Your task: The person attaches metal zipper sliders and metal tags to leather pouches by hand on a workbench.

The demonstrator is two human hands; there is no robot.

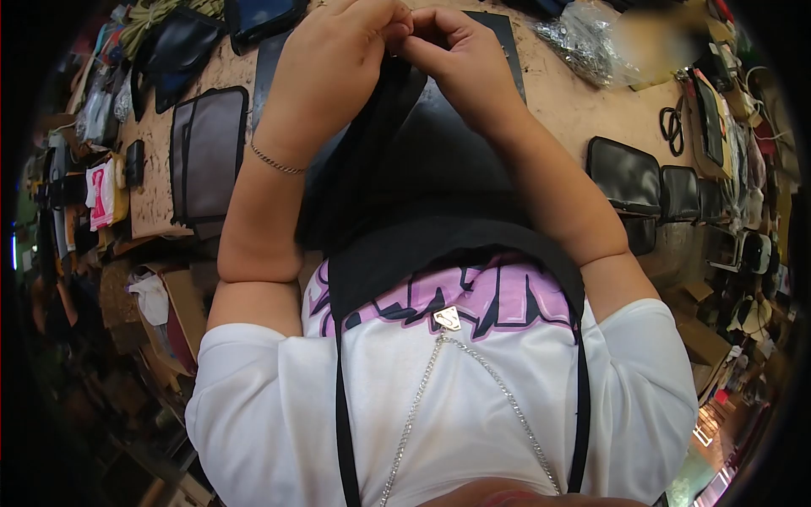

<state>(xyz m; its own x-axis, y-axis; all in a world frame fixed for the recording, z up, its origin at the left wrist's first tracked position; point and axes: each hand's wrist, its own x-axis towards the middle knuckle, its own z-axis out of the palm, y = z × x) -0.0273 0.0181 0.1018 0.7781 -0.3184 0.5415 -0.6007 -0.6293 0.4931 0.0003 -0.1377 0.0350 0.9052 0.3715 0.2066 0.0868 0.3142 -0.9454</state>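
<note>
My left hand [334,63] and my right hand [463,68] meet at the top of the view with fingers pinched together. A dark piece of black fabric [395,95] hangs below the fingertips, and both hands grip its upper end. What lies exactly between the fingertips is too small to make out. Under my forearms a smooth black sheet [456,139] covers the middle of the table, partly hidden by the hanging fabric.
A grey panel with black edging [209,156] lies left on the worktable [557,106]. On the right are black cases [623,175], scissors [672,129] and a plastic bag of small metal parts [583,46]. Black pouches [177,46] sit at the upper left.
</note>
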